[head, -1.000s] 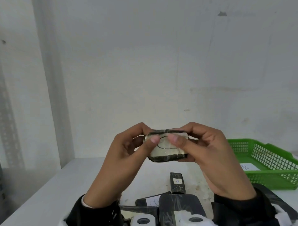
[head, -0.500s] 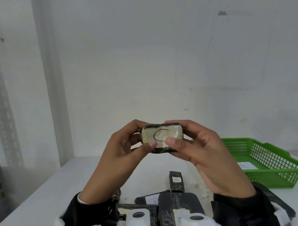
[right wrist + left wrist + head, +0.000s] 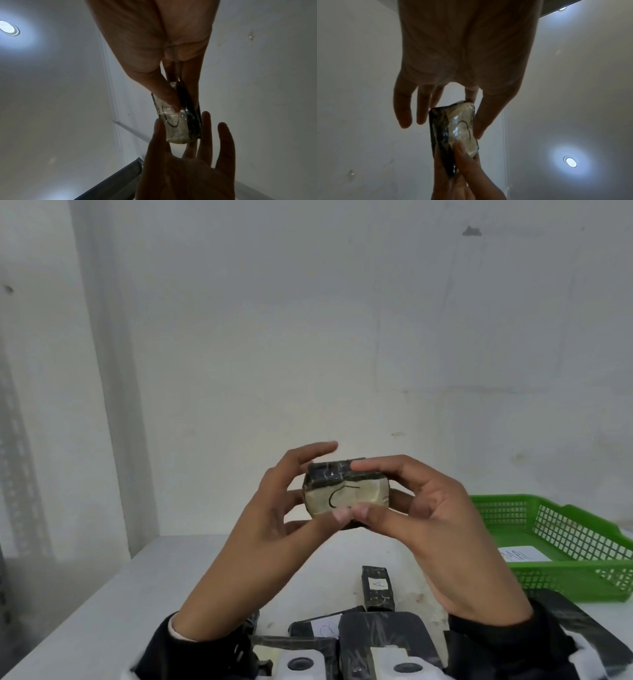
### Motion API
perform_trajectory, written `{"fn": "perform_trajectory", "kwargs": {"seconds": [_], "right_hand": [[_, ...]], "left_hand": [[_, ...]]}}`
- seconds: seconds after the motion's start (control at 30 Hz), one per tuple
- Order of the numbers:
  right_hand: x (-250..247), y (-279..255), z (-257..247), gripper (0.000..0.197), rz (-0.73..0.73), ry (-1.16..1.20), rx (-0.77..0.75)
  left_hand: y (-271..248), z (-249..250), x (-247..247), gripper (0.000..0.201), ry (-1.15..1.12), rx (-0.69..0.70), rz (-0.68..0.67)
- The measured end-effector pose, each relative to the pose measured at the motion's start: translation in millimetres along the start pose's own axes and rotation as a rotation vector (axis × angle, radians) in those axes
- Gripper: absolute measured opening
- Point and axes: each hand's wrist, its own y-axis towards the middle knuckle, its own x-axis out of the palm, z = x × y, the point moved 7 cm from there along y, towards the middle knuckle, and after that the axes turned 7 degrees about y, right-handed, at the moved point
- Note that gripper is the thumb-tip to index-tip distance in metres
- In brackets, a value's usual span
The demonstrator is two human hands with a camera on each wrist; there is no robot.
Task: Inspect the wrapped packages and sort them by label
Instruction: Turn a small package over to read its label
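Note:
A small wrapped package point(image 3: 346, 494), pale face marked "C" with black tape on its edges, is held up in front of the wall. My right hand point(image 3: 358, 489) pinches its right half between thumb below and index finger on top. My left hand point(image 3: 308, 481) is at its left end: the thumb touches the lower edge and the fingers are lifted and straight. In the left wrist view the package point(image 3: 462, 125) sits beside my straight left fingers point(image 3: 421, 108). The right wrist view shows my right hand point(image 3: 185, 106) pinching the package point(image 3: 178, 129).
On the white table point(image 3: 137, 594) lies a black package labelled "A" point(image 3: 378, 587), with more black wrapped packages point(image 3: 380, 635) nearer me. A green mesh basket point(image 3: 561, 580) with a paper label point(image 3: 524, 554) inside stands at the right. A wall is close behind.
The package has tipped so its black top edge faces me. My left fingers have lifted off its top and straightened, leaving only the thumb touching. The right hand keeps its pinch.

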Motion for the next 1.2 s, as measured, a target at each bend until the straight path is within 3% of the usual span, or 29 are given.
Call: {"fn": "perform_trajectory", "kwargs": {"seconds": [0.1, 0.23, 0.4, 0.63, 0.77, 0.97, 1.13, 1.2], "right_hand": [[-1.4, 0.1, -2.0, 0.036, 0.024, 0.009, -0.041], [-1.2, 0.8, -1.9, 0.041, 0.01, -0.06, -0.072], [4.2, 0.8, 0.9, 0.038, -0.041, -0.042, -0.015], [-1.4, 0.5, 19.3, 0.05, 0.048, 0.074, 0.201], [2.4, 0.9, 21.2, 0.035, 0.047, 0.129, 0.189], [6.8, -1.0, 19.2, 0.044, 0.008, 0.07, 0.207], [-0.2, -0.3, 15.8, 0.031, 0.112, 0.077, 0.117], [-0.3, -0.4, 16.4, 0.031, 0.102, 0.086, 0.129]], "left_hand": [[0.2, -5.3, -1.7, 0.057, -0.001, -0.107, 0.059], [1.1, -15.3, 2.3, 0.056, -0.276, -0.275, 0.09], [2.9, -20.6, -2.8, 0.044, -0.266, -0.237, 0.172], [2.2, -16.0, -10.1, 0.031, -0.151, -0.112, 0.229], [2.7, -12.0, -7.9, 0.028, -0.157, -0.072, 0.23], [2.8, -9.5, -8.9, 0.035, -0.095, -0.027, 0.304], [3.8, -7.6, -3.1, 0.03, -0.124, -0.02, 0.199], [3.3, -6.6, -4.3, 0.027, -0.121, -0.013, 0.227]]}}
